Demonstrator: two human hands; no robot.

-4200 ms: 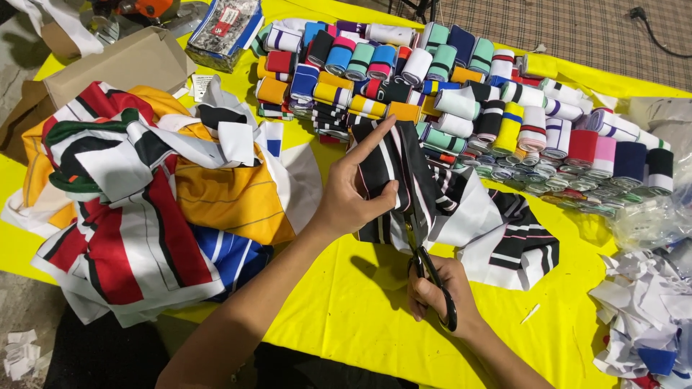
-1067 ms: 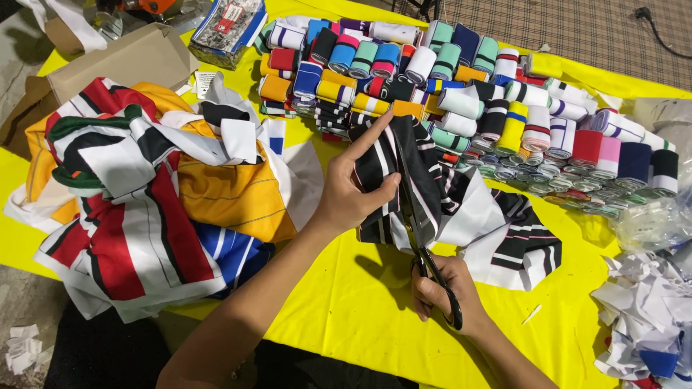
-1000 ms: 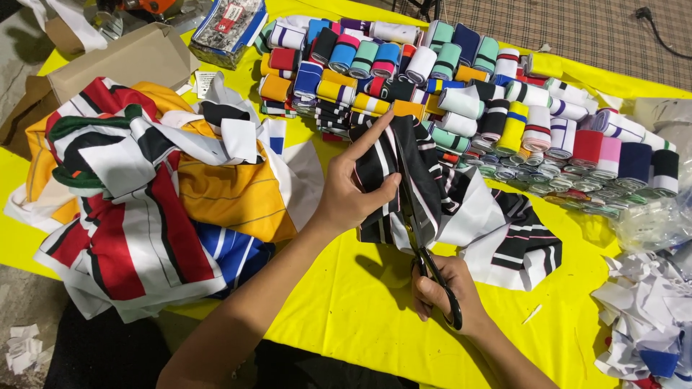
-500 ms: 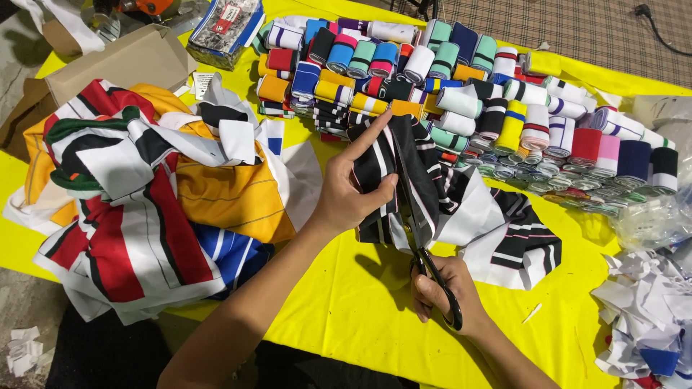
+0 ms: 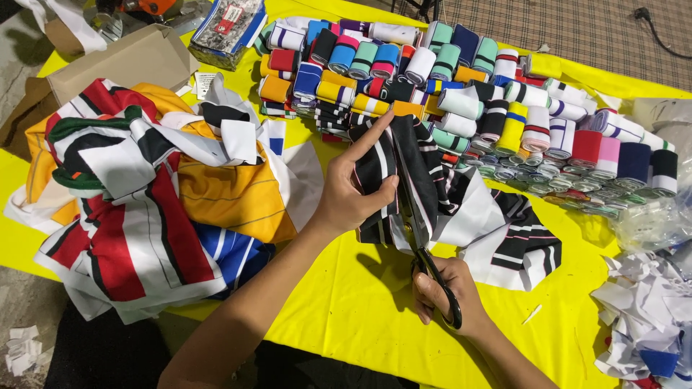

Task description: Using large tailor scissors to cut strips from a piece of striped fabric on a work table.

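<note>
Right hand (image 5: 443,292) gripping black scissors (image 5: 425,248) (blades in cloth), left hand (image 5: 349,191) pinching black-and-white striped fabric (image 5: 432,180), yellow table (image 5: 346,310)

On the tabletop (image 5: 346,317), a heap of fabric pieces (image 5: 151,194) lies left, rolled trims (image 5: 461,86) stack behind, and cut scraps (image 5: 649,310) lie right. A cardboard box (image 5: 108,65) sits behind the heap.
</note>
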